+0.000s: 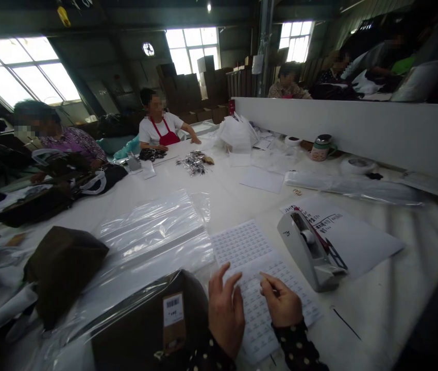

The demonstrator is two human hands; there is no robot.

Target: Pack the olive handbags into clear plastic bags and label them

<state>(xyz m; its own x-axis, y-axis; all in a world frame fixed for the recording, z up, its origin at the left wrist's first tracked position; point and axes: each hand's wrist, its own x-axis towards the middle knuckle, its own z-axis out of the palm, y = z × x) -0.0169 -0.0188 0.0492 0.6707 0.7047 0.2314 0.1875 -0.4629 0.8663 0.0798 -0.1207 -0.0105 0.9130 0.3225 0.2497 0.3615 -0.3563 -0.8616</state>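
Note:
My left hand [226, 306] hovers at the left edge of a white sheet of small printed labels [244, 242], its fingers apart and nothing in them. Over the same sheet, my right hand [284, 301] is closed, thumb and forefinger pinched together; whatever is between them is too small to make out. Just left of my left hand lies a dark olive fabric item [134, 330] inside a clear plastic bag, with a barcode tag [173, 309] showing on it. Flat clear plastic bags [157, 221] are stacked beyond it.
A grey tape dispenser [307, 252] with scissors stands right of the labels, on a handwritten paper [369, 237]. A mug [321, 148] is by the white partition [350, 121]. Dark fabric pieces [64, 268] lie left. Co-workers sit across the table, one in a red apron [168, 135].

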